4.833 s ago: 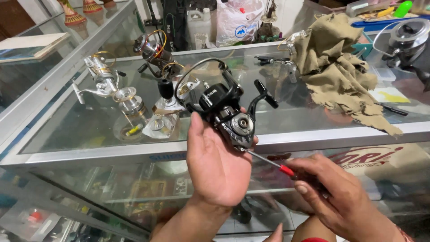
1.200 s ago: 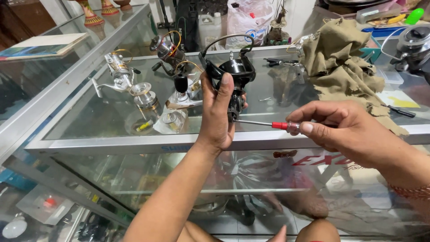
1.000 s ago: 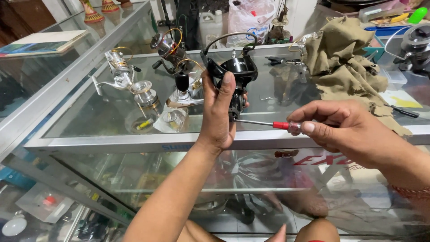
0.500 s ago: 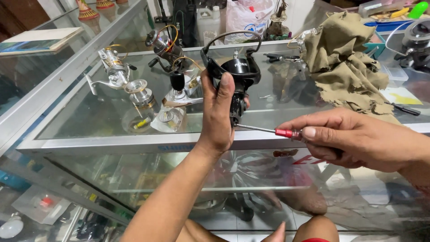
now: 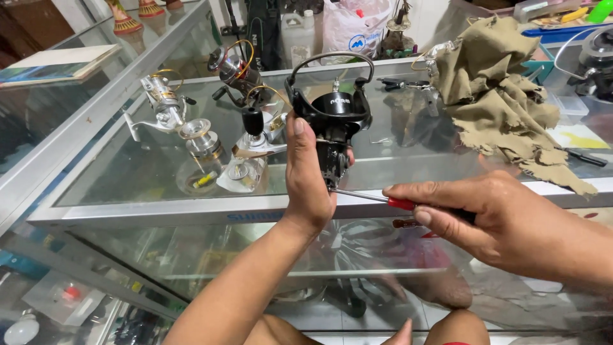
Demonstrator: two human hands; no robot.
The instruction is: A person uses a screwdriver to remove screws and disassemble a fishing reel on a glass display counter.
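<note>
Over a glass display counter (image 5: 128, 185), my left hand (image 5: 306, 179) is wrapped firmly around the body of a black spinning reel (image 5: 333, 118), holding it upright above the counter's front edge with its wire bail arching over the top. My right hand (image 5: 504, 217) is closed around a screwdriver with a red collar (image 5: 399, 203), its thin metal shaft running level to the left, the tip meeting the lower part of the reel just beside my left thumb and palm; whether the tip sits in a screw I cannot tell, as my fingers hide that spot. On the glass to the left lie other reels and parts: a silver spinning reel (image 5: 159, 99), a loose silver spool (image 5: 201, 137) near it, a dark reel with gold trim (image 5: 233, 67) farther back, and a black knob on a silver handle (image 5: 254, 124) close to the held reel. A crumpled, frayed olive cloth (image 5: 498, 89) lies on the counter to the right, well apart from both hands, with a pair of pliers (image 5: 402, 83) just left of it. A white plastic bag (image 5: 357, 29) stands behind the counter.
</note>
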